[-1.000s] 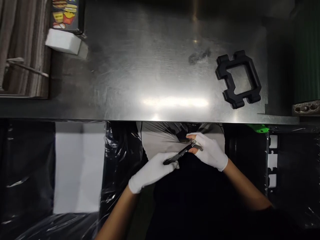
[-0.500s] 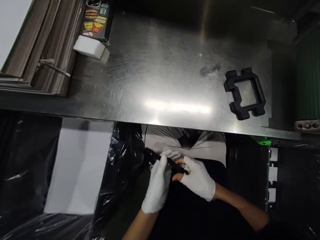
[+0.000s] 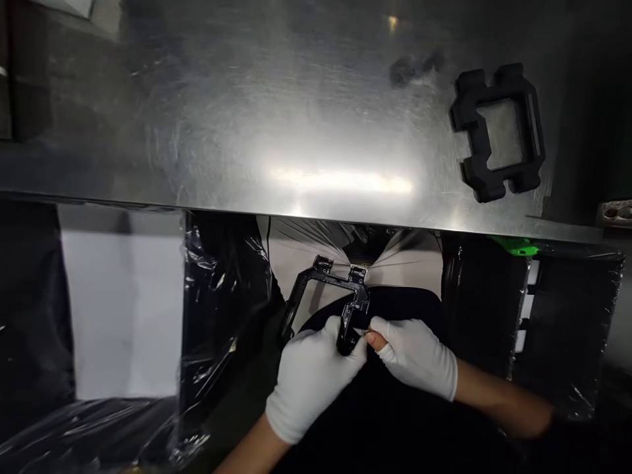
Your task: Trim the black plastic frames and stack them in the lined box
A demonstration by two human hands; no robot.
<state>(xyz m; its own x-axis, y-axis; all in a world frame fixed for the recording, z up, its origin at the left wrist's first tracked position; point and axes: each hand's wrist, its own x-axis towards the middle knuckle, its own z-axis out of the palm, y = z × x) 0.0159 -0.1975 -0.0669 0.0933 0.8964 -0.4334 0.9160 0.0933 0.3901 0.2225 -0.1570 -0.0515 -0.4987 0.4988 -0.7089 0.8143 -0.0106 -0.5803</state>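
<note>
Before you: steel table carrying a black block frame far right; below its edge, your gloved left hand grips a thin black bracket, right hand pinching its lower end.

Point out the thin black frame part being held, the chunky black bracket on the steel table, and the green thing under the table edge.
thin black frame part [image 3: 326,273], head view, on its top bar.
chunky black bracket [image 3: 536,131], head view, on its right side.
green thing [image 3: 517,247], head view, on its visible middle.
</note>
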